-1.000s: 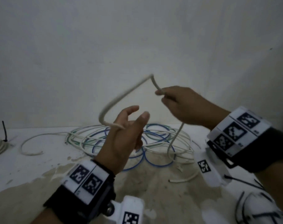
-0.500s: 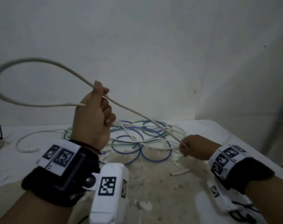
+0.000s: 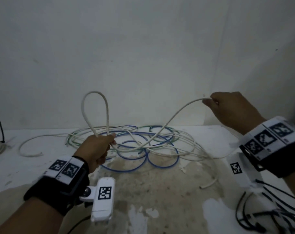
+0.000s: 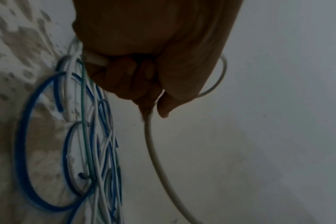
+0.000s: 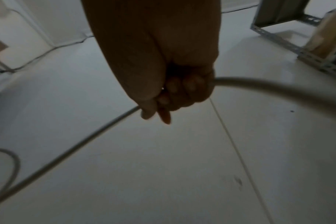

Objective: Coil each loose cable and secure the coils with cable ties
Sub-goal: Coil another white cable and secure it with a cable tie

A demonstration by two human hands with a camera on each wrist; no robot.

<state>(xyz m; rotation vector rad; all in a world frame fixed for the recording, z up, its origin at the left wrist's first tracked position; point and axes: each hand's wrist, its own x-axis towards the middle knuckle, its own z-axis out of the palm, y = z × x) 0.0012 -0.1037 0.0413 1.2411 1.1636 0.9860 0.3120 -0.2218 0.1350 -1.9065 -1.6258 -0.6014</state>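
Fingers (image 3: 112, 138) of both hands curled round white cable (image 3: 177, 112), stained tabletop (image 3: 151, 191), plain wall (image 3: 143, 48)

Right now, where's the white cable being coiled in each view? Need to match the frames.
Head: white cable loops up from the left hand, then swings right to the right hand.
Left wrist: runs out of the fist, curving down to the bottom edge.
Right wrist: crosses from lower left through the fist, out to the right edge.
Shared landmark: the blue cable on the table, seen in head and left wrist only.
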